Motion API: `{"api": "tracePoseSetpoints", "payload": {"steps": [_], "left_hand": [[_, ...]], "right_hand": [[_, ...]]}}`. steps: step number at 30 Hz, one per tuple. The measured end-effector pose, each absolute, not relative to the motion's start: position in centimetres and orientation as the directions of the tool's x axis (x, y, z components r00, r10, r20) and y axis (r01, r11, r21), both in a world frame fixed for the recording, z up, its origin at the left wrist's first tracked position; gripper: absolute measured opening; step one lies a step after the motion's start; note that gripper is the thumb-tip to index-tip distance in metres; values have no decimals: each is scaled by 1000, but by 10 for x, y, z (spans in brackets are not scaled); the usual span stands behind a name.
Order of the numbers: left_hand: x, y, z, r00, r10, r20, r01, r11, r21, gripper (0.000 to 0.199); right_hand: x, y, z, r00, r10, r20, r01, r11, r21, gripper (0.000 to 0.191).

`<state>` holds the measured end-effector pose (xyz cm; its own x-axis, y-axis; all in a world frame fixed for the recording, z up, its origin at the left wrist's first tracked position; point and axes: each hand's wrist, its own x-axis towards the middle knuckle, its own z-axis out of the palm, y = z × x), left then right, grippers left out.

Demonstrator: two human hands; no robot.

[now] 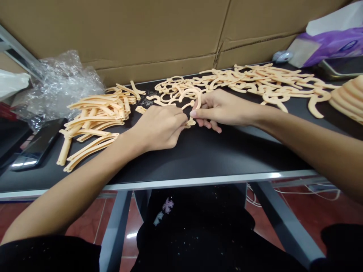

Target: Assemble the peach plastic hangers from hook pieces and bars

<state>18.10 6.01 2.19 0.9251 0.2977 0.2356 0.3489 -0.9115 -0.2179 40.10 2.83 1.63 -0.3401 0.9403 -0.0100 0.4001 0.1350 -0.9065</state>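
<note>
My right hand pinches a peach plastic hanger hook between thumb and fingers, its curved end pointing up and left. Close beside it, my left hand is closed on a peach plastic hanger arm; one end of the arm shows past the fingers, at the lower part of the hook. Whether the two pieces are joined cannot be made out. Left of my hands lies a pile of slim hanger arms. Behind and to the right, loose hanger hooks spread over the black tabletop.
Crumpled clear plastic wrap and a dark phone lie on the left. On the right are a stack of curved peach pieces, a purple tissue pack and another phone. Cardboard stands along the back.
</note>
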Motion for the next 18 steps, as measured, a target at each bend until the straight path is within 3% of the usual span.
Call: {"api": "tracePoseSetpoints", "payload": {"steps": [18], "left_hand": [[178, 68, 22, 940, 246, 235, 293, -936, -193, 27]], "right_hand": [[402, 33, 16, -420, 907, 15, 429, 213, -878, 32]]}}
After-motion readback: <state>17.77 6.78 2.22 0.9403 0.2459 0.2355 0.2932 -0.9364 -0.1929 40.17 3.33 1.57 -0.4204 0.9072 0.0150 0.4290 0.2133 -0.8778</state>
